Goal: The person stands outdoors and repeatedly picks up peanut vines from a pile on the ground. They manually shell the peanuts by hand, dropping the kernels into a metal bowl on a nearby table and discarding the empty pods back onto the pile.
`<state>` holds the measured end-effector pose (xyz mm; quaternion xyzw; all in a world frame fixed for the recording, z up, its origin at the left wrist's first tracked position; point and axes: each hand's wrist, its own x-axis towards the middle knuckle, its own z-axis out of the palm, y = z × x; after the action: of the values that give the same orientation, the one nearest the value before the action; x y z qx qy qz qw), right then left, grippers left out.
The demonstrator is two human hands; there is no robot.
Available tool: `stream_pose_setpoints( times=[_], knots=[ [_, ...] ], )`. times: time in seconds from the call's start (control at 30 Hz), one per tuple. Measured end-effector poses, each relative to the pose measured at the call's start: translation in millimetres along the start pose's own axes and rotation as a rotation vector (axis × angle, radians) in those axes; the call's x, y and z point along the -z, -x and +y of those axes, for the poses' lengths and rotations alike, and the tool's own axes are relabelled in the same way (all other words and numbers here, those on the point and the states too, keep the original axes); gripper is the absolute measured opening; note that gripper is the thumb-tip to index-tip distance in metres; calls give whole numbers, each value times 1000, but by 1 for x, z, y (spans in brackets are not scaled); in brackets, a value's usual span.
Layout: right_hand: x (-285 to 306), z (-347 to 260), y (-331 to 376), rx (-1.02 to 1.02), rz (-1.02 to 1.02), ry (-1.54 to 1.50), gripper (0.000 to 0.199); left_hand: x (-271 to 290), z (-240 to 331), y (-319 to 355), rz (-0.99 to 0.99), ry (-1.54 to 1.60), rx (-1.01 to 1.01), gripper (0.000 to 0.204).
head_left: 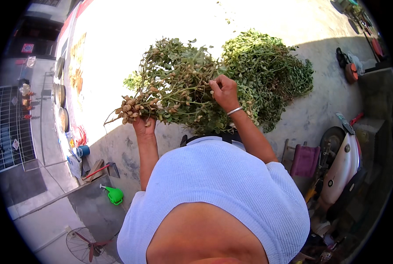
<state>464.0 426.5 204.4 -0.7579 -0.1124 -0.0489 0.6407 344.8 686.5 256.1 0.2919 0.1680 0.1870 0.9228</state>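
My left hand (144, 126) is closed around a peanut plant, beneath its root end, where a cluster of peanuts (129, 109) hangs together. The plant's green stems stretch to the right over a heap of peanut plants (174, 66) with pods among the leaves. My right hand (225, 92), with a bracelet at the wrist, is pinched at the stems right of the cluster; what exactly its fingers hold is too small to make out. Just beyond it lies a second, leafier pile of green vines (267, 70).
At the right stand a motor scooter (339, 167) and a purple seat-like piece (305, 160). A green watering can (114, 195), a fan (91, 246) and a blue cup (83, 150) are at the left. Round trays (61, 96) lean along the left wall.
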Motion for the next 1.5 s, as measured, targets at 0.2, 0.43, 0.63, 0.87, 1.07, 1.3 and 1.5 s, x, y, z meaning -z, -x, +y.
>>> stream_pose_setpoints(
  times=[0.2, 0.43, 0.63, 0.87, 1.07, 1.3, 1.5],
  knots=[
    [34, 2, -2, -231, -164, -382, 4, 7, 3, 2, -14, -38, -38, 41],
    [30, -7, -14, -165, -157, -314, 15, 11, 0, 8, 3, -96, 38, 41],
    [18, -3, -23, -157, -292, -105, 19, 25, 0, 13, -114, -159, 58, 43],
    [20, 0, -26, -196, -381, -223, 18, 30, -1, 14, -81, -264, 38, 49],
    [13, -3, -17, -184, -169, -286, 7, 21, -7, 14, -92, -218, 50, 48],
    [13, -3, -15, -105, 35, -56, 10, 16, -14, 19, 6, -138, 53, 50],
    [14, 8, -14, -63, 92, 52, 12, 37, -11, 12, -19, -146, 108, 48]
  ],
)
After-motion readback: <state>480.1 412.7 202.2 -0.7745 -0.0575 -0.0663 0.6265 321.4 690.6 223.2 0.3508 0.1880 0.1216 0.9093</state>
